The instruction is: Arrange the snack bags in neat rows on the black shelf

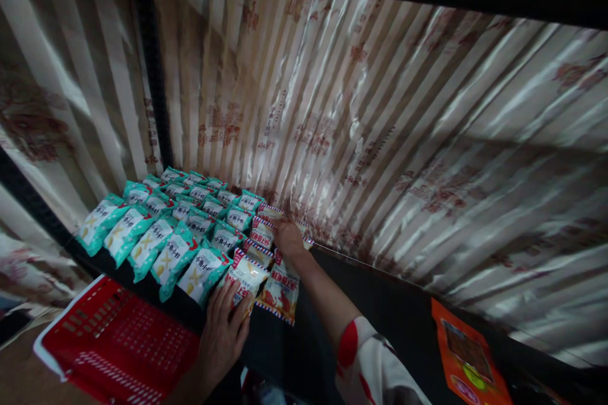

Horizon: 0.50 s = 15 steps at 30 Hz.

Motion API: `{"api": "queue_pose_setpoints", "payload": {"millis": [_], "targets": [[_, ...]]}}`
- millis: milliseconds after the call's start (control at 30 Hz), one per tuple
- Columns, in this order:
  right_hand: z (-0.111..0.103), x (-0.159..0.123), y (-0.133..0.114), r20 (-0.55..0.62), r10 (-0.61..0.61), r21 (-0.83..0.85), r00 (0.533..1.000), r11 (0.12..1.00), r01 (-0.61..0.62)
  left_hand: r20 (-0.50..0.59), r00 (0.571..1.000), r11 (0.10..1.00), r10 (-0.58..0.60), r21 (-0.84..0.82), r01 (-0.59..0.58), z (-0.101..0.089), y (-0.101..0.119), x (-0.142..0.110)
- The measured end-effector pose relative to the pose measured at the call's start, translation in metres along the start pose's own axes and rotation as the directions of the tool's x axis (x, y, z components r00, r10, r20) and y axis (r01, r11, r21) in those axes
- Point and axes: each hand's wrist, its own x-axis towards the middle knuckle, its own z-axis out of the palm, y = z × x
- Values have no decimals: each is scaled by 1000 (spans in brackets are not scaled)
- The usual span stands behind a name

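My left hand [223, 323] lies with its fingers stretched over the front of a white and red snack bag [247, 275] with a striped edge. Farther back, my right hand [289, 237] has its fingers curled down on another snack bag of that kind, partly hidden under the hand. Another striped-edge snack bag [280, 288] leans below my right wrist, and more stand in a row behind. Left of these, several teal and white snack bags [166, 259] stand in close rows on the dark shelf [380, 291].
A red shopping basket [123, 342] with a white rim sits below the shelf's front edge at the left. An orange pouch [468, 354] lies on the shelf at the right. Pleated, printed sheeting [356, 126] covers the back, and a black post [152, 63] rises at the left.
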Motion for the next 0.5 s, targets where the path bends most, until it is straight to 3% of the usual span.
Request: {"api": "queue_pose_setpoints", "payload": {"millis": [167,267,367,500], "targets": [[11,23,5,60,22,-29,998,999,-20,-26,1000,999,-8,-37,7,-2,1,-2],[15,30,9,80,39,-44,996,998,-35,-91,996,994,-18,-112,8,-14,-2,15],[16,34,11,87,45,-45,995,998,-41,-104,994,986,-14,-165,-4,-26,-12,62],[19,36,15,74,56,-34,996,998,-53,137,991,980,-3,-196,30,-20,-33,146]]}}
